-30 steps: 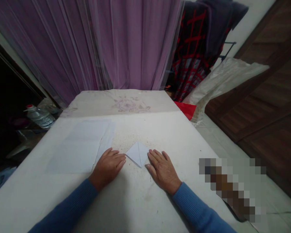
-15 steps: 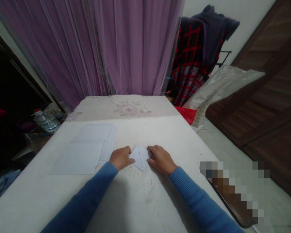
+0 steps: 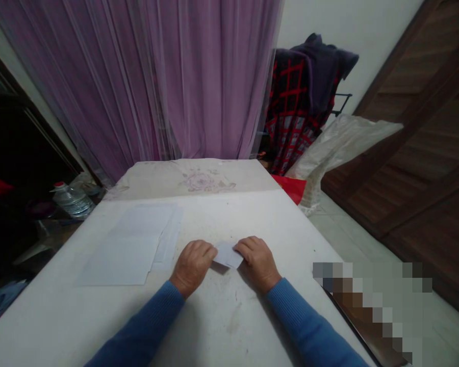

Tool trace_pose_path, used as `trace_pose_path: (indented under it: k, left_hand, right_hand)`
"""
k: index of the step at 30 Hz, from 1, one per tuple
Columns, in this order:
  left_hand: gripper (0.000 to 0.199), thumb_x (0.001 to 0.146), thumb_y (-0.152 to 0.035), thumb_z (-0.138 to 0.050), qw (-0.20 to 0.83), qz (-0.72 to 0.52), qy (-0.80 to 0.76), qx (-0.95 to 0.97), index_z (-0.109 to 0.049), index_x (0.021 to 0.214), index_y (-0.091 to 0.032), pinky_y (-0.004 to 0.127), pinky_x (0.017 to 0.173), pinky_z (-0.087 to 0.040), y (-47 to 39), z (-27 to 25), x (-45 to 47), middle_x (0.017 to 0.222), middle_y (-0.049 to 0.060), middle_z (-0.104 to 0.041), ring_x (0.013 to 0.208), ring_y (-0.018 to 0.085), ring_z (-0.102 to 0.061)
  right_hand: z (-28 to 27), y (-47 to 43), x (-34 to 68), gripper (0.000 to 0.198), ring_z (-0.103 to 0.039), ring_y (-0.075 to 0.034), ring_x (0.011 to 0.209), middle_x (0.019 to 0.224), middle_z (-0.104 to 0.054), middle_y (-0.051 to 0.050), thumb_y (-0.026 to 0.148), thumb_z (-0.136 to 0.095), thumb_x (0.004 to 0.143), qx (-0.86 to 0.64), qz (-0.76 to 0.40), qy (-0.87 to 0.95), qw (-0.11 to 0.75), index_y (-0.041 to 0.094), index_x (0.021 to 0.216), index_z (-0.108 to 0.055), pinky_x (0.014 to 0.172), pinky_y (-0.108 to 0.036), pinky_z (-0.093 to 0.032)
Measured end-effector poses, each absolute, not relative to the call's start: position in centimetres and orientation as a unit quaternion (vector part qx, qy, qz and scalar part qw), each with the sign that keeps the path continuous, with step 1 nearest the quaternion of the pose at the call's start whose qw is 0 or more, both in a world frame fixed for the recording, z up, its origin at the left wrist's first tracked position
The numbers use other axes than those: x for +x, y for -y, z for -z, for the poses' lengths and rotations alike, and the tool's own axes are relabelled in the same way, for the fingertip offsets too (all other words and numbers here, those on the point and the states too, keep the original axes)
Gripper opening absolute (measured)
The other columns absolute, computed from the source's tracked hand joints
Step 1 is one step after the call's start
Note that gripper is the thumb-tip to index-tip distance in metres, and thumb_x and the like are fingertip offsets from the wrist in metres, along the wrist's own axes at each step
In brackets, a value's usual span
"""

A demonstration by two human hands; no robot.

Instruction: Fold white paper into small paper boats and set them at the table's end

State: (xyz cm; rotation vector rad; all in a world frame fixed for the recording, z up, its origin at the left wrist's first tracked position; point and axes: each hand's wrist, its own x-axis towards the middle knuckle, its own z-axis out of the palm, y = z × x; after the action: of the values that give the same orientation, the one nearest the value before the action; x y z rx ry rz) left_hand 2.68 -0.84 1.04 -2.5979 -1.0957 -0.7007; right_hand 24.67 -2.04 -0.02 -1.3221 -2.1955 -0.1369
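Two hands, the left hand [image 3: 194, 266] and the right hand [image 3: 257, 262], grip one small folded white paper [image 3: 228, 254] between the worktop's [image 3: 222, 331] side edges.
Nearest, blue sleeves [image 3: 137, 326] reach in over the worktop, and a dark item [image 3: 384, 351], mostly masked by pixel blocks, lies by the right edge. The left hand's fingers are curled in, closed on the paper's left side; the right hand has its right side between bent fingers and thumb. A dark patch shows under the paper's near left edge. Farther toward the left edge lie larger white sheets [image 3: 122, 250], overlapping; past that edge stands a red-capped clear bottle [image 3: 73, 200]. A floral-patterned strip [image 3: 160, 178] spans the far edge, with purple curtains [image 3: 210, 76] beyond.
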Motion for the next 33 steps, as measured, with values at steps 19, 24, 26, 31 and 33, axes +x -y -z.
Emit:
trace_pose_path:
  k: [19, 24, 26, 31, 33]
  left_hand:
    - [0.012, 0.091, -0.023, -0.057, -0.031, 0.245, 0.457, -0.854, -0.062, 0.081, -0.021, 0.037, 0.078, -0.043, 4.1, 1.6, 1.9, 0.082, 0.002, -0.065, 0.081, 0.02, -0.057]
    - [0.02, 0.091, -0.028, -0.058, -0.032, 0.246, 0.51, -0.823, -0.057, 0.073, -0.02, 0.037, 0.077, -0.041, 3.4, 1.9, 1.9, 0.078, 0.003, -0.059, 0.08, 0.021, -0.054]
    - [0.021, 0.09, -0.029, -0.059, -0.03, 0.245, 0.517, -0.82, -0.055, 0.072, -0.02, 0.037, 0.077, -0.04, 3.4, 1.8, 2.0, 0.078, 0.003, -0.058, 0.081, 0.022, -0.053]
    - [0.021, 0.091, -0.027, -0.058, -0.025, 0.248, 0.527, -0.812, -0.053, 0.071, -0.021, 0.037, 0.077, -0.039, 3.5, 1.6, 2.2, 0.08, 0.003, -0.058, 0.082, 0.021, -0.052]
    - [0.021, 0.092, -0.027, -0.056, -0.013, 0.242, 0.532, -0.811, -0.054, 0.071, -0.02, 0.037, 0.076, -0.039, 3.6, 1.5, 2.3, 0.081, 0.004, -0.059, 0.082, 0.022, -0.052]
  right_hand:
    - [2.4, 5.0, 25.3, 0.016, -0.06, -0.02, 0.091, 0.096, -0.07, -0.005, 0.028, -0.058, 0.092, -0.535, -0.086, 0.785, 0.3, 0.023, 0.084, -0.072, 0.08, -0.034, -0.045]
    - [2.1, 4.1, 24.3, 0.022, -0.055, -0.019, 0.08, 0.081, -0.065, -0.005, 0.029, -0.055, 0.094, -0.59, -0.077, 0.761, 0.258, 0.019, 0.077, -0.065, 0.074, -0.032, -0.04]
    - [2.1, 4.0, 24.1, 0.022, -0.053, -0.019, 0.079, 0.08, -0.063, -0.004, 0.03, -0.055, 0.093, -0.602, -0.07, 0.754, 0.254, 0.019, 0.076, -0.064, 0.073, -0.031, -0.038]
    - [2.4, 4.3, 24.0, 0.021, -0.052, -0.019, 0.078, 0.078, -0.06, -0.004, 0.032, -0.058, 0.09, -0.617, -0.073, 0.734, 0.275, 0.019, 0.074, -0.06, 0.074, -0.031, -0.036]
    - [2.4, 4.4, 24.0, 0.02, -0.051, -0.019, 0.078, 0.077, -0.06, -0.004, 0.031, -0.058, 0.089, -0.617, -0.077, 0.731, 0.28, 0.019, 0.073, -0.06, 0.074, -0.031, -0.035]
